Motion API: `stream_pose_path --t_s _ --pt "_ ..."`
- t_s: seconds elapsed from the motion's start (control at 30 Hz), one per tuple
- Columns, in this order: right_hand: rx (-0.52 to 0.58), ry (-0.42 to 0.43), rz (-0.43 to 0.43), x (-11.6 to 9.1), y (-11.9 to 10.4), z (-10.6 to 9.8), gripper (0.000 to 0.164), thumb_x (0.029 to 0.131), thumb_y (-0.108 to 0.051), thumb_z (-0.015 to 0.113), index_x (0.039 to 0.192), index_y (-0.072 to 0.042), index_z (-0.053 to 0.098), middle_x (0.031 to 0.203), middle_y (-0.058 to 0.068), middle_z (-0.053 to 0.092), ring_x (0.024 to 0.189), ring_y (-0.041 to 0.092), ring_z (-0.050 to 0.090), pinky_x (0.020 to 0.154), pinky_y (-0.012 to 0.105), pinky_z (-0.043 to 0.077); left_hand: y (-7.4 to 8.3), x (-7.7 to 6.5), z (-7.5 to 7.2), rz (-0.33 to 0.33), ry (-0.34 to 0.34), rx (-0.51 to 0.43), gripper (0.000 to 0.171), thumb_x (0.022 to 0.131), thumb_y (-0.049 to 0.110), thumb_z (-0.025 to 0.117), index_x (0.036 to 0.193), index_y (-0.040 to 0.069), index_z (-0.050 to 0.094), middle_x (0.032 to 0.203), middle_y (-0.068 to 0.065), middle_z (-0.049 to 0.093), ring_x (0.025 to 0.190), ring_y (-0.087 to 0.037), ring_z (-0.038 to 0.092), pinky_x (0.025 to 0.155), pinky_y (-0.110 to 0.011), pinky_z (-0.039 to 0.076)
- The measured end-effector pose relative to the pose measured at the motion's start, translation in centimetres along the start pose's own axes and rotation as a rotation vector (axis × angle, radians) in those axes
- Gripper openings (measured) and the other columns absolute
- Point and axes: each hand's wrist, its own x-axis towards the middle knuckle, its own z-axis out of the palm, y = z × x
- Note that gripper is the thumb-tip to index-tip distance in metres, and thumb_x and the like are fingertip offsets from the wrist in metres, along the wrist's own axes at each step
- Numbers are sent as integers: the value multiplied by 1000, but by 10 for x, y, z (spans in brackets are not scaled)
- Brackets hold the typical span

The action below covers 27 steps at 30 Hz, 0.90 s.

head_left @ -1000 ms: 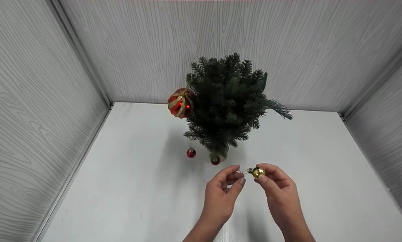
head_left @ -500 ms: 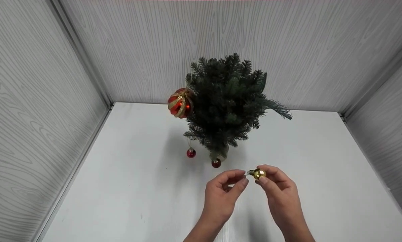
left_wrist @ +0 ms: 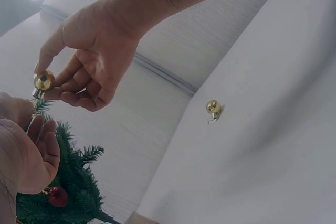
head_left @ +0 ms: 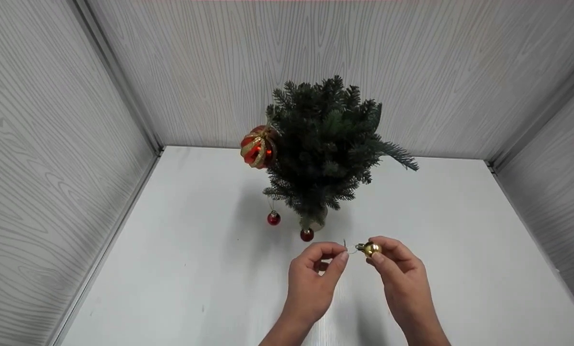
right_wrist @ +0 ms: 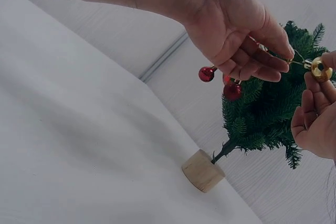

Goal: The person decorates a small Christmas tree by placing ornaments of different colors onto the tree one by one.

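My right hand (head_left: 402, 274) holds a small shiny gold bauble (head_left: 373, 249) by its ball between thumb and fingers, its metal cap pointing left. Facing it, my left hand (head_left: 315, 278) pinches the bauble's thin hanging loop (head_left: 351, 250), which is spread out from the cap. Both hands are in front of a small artificial Christmas tree (head_left: 327, 139). In the right wrist view, the loop runs from the left fingertips to the gold bauble (right_wrist: 321, 69).
A large red-and-gold striped bauble (head_left: 258, 147) hangs on the tree's left side. Lower down hang small red baubles (head_left: 274, 218). The tree stands on a round wooden base (right_wrist: 203, 170). Another gold bauble (left_wrist: 213, 107) lies on the white table (head_left: 195, 269). Wood-grain panels (head_left: 205, 72) enclose the table.
My left fingers closed in toward the bauble's cap, then drew back left, so the loop shows wider now. The right hand and the gold bauble have shifted slightly right.
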Motion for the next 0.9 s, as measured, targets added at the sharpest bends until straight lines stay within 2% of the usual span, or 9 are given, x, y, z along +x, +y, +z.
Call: stream_pose_path --t_s 0.23,0.4,0.57,0.77,0.9 --pt "6 -18 -13 0 2 -1 22 105 2 59 123 -2 70 109 6 71 102 15 65 94 32 54 5 -1 -3 59 31 21 3 100 12 75 102 13 76 113 2 71 107 -20 67 80 -32 54" --pt "8 -46 -10 0 4 -2 29 105 2 56 129 -7 69 110 5 68 104 15 64 94 33 54 12 2 -6 50 17 26 3 101 13 72 102 12 75 111 1 73 105 -20 67 82 -32 54" --pt "-6 -72 11 0 5 0 26 106 2 55 127 -5 68 113 6 68 106 17 65 96 33 53 21 8 -14 62 -27 92 5 103 17 71 104 13 74 100 0 74 92 -17 67 81 -32 53" --pt "-11 -116 25 2 4 6 23 102 6 57 125 8 60 111 10 68 104 18 65 94 33 54 35 19 -24 105 -114 208 7 105 19 68 106 14 72 97 4 72 90 -14 66 80 -30 53" --pt "-18 -166 35 4 3 9 25 101 7 59 125 10 58 113 11 67 104 18 64 94 33 53 44 27 -30 112 -174 273 9 106 20 67 106 13 72 97 3 72 88 -13 63 76 -28 52"
